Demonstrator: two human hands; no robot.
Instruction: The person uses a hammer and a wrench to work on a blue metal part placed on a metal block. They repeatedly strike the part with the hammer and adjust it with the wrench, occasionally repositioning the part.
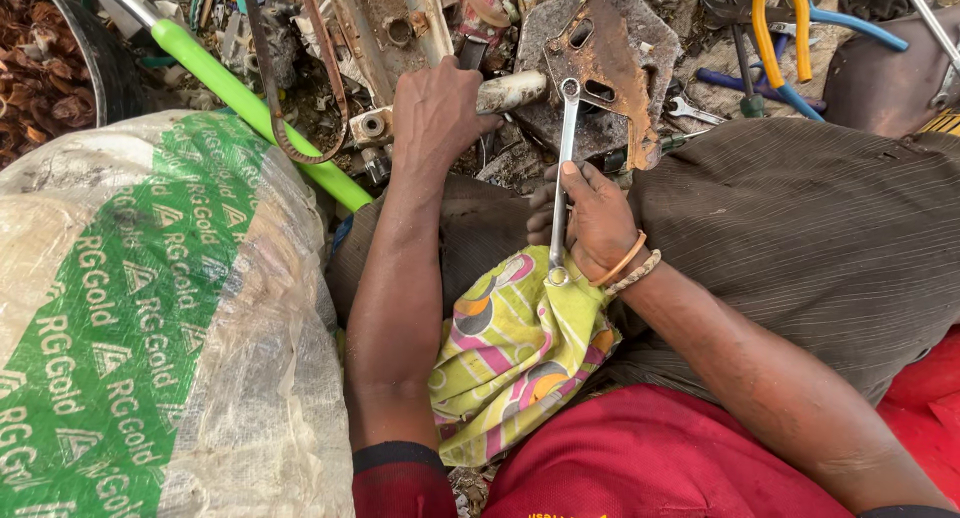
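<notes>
The right hand (590,218) grips a steel wrench (562,178) whose far end sits on the rusty plate's (610,68) fastener, not yet freed, while the left hand (435,113) clamps a pale handle (510,90) beside it.

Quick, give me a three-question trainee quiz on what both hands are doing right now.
1. True or false: the right hand holds a combination wrench.
2. What does the left hand grip? A) yellow-handled pliers B) a pale cylindrical handle C) the green tube
3. Fill in: the wrench's upper end sits on a rusty metal ____.

Key: 1 true; 2 B; 3 plate.
</notes>
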